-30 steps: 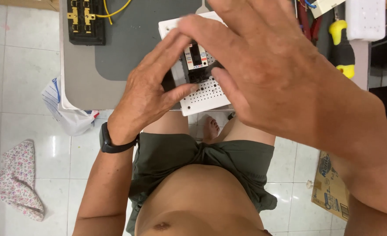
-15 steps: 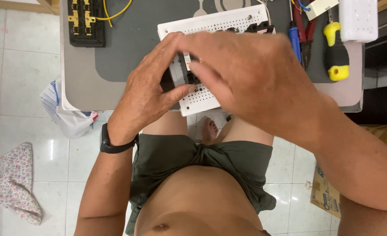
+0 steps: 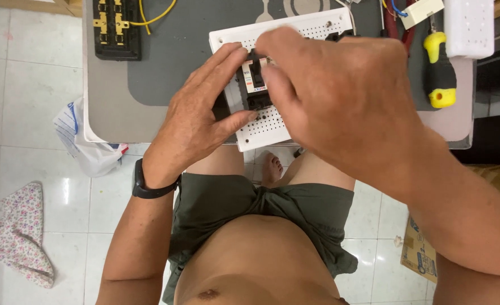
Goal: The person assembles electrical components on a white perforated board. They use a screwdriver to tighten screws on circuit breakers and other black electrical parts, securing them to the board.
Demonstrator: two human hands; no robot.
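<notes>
A black circuit breaker (image 3: 254, 85) with a white label sits on a white perforated mounting board (image 3: 264, 127) at the near edge of the grey table (image 3: 114, 113). My left hand (image 3: 196, 116) grips the breaker from its left side, thumb under it and fingers over its top. My right hand (image 3: 340, 93) covers the breaker's right side and much of the board, fingertips on the breaker. A black band is on my left wrist.
A black terminal block (image 3: 116, 28) with yellow wires lies at the table's far left. A yellow-and-black screwdriver (image 3: 441, 73) and a white box (image 3: 469, 25) lie at the right. A plastic bag (image 3: 89, 144) hangs at the table's left; flowered cloth (image 3: 18, 234) and a cardboard box (image 3: 418, 254) lie on the tiled floor.
The view has shifted so the board sits lower in frame. My right hand has dropped closer onto the breaker; the left hand keeps its grip.
</notes>
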